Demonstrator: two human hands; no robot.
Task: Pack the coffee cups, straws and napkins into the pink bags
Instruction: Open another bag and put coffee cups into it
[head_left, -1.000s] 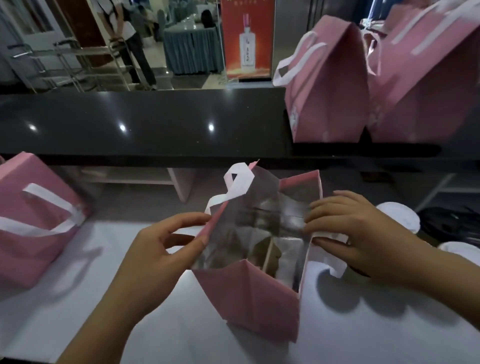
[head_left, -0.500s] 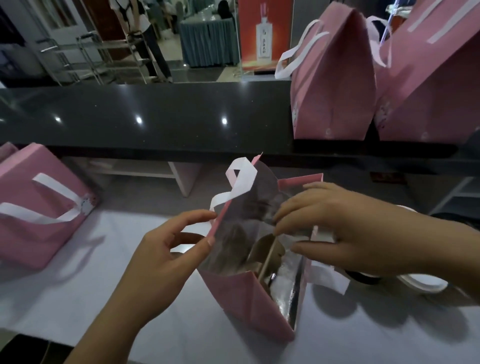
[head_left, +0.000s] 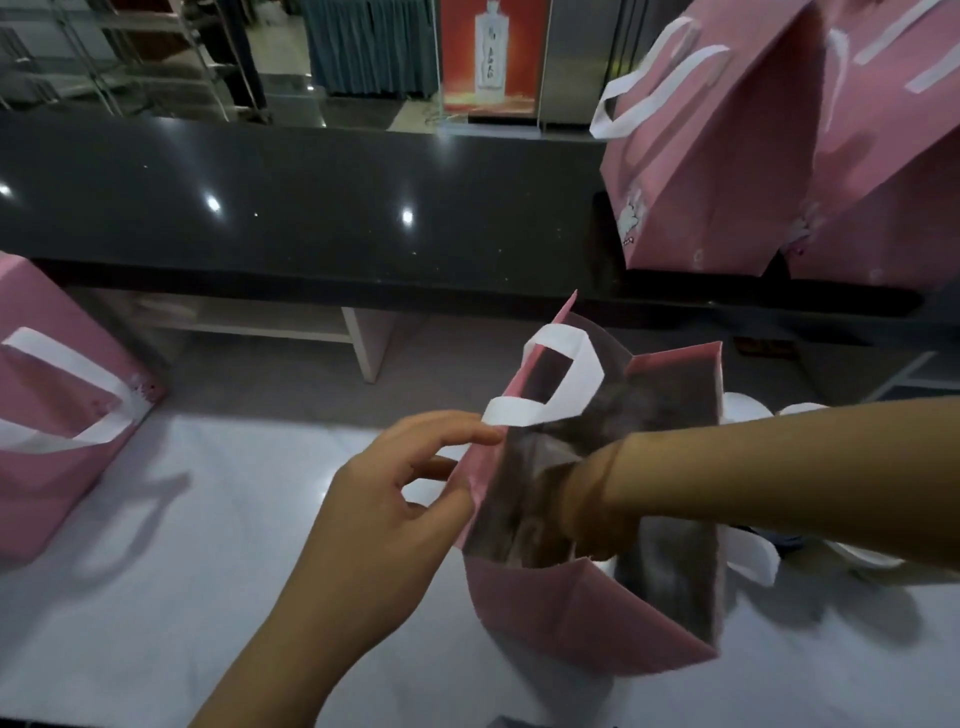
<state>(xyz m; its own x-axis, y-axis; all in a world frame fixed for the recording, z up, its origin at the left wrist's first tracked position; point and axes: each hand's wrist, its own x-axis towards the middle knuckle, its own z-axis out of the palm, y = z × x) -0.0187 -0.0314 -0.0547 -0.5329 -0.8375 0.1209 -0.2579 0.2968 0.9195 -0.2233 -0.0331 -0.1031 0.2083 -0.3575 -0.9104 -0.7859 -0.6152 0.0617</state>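
Inside the open pink bag (head_left: 587, 618), right fingers hidden; left fingers (head_left: 457, 428) pinch its rim.

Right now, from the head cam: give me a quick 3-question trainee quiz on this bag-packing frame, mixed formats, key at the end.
1. True or false: the right hand is down inside the open pink bag.
2. What does the left hand hold? A) a straw B) the bag's left wall near the white handle C) a napkin
3. Fill in: two more pink bags stand on the dark ____.

Key
1. True; it is in past the wrist, fingers hidden.
2. B
3. counter
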